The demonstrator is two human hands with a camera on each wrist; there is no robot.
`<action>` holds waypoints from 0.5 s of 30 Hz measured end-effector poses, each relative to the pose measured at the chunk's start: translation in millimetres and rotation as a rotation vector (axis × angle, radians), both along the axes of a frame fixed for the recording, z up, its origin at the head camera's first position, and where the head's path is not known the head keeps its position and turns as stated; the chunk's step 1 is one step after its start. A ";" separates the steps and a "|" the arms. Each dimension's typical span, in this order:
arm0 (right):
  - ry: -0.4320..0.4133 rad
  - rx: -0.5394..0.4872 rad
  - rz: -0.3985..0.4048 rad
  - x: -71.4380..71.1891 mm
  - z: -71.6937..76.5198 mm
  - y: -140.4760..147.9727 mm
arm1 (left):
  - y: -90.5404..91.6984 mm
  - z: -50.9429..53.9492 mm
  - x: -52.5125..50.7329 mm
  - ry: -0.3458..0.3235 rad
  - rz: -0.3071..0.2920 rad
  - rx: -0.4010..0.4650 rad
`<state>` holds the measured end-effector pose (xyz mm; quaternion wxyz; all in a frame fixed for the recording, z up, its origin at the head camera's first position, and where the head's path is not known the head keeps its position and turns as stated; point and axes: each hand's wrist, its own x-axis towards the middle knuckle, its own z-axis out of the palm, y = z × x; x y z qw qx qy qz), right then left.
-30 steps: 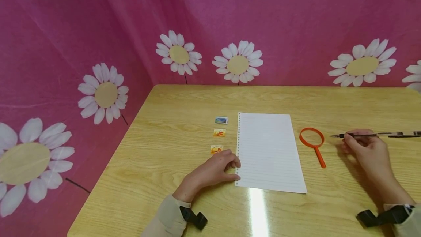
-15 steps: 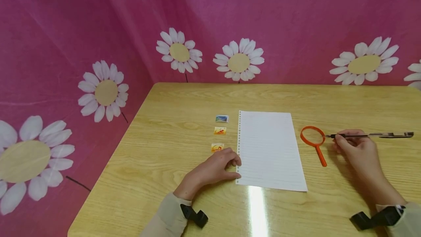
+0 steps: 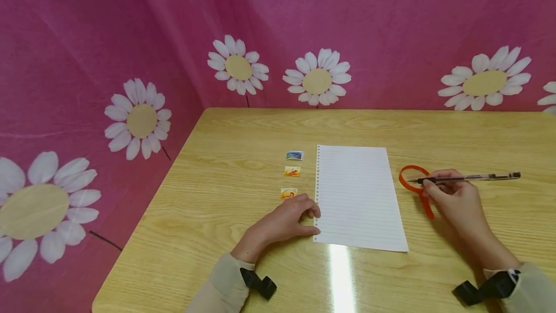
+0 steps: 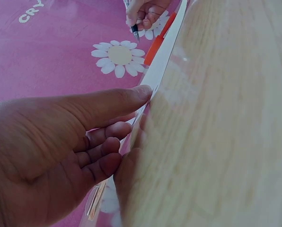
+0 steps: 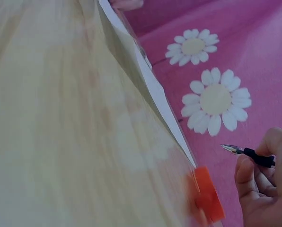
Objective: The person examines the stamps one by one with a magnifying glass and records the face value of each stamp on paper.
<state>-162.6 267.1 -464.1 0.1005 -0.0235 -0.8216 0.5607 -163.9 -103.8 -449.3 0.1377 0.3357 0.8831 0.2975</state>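
A lined loose-leaf sheet [image 3: 358, 197] with punched holes down its left side lies flat on the table. My left hand [image 3: 280, 222] rests at that side, low down, with thumb and fingertips touching the paper. In the left wrist view its thumb [image 4: 115, 105] lies on the edge and the other fingers are loosely bent. A pen [image 3: 478, 177] is pinched in my right hand [image 3: 458, 206], its tip pointing left. Pen and fingers hover over a red magnifying glass [image 3: 404, 177], partly hiding its ring and handle. The right wrist view shows the pen's metal tip [image 5: 231, 148] uncapped.
Left of the sheet, three small stamps lie in a column: a blue one [image 3: 295, 155], a yellow one [image 3: 292, 171] and another yellow stamp [image 3: 287, 193] close to my left knuckles. A pink flowered cloth [image 3: 382, 28] rises behind the wooden table [image 3: 208, 173].
My right hand has moved left with the pen, from right of the magnifying glass to above it. The left hand has stayed at the paper's edge.
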 end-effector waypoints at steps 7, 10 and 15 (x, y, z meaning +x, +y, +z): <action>0.068 0.101 0.039 -0.5 -0.5 -22.3 | -0.1 -1.3 -0.3 -0.001 0.000 0.002; 0.083 0.128 0.049 -1.3 -1.1 -29.9 | -0.1 -1.2 0.0 -0.002 -0.002 0.004; 0.102 0.137 0.075 -1.3 1.7 -43.4 | 0.1 -1.4 0.1 0.000 -0.001 0.001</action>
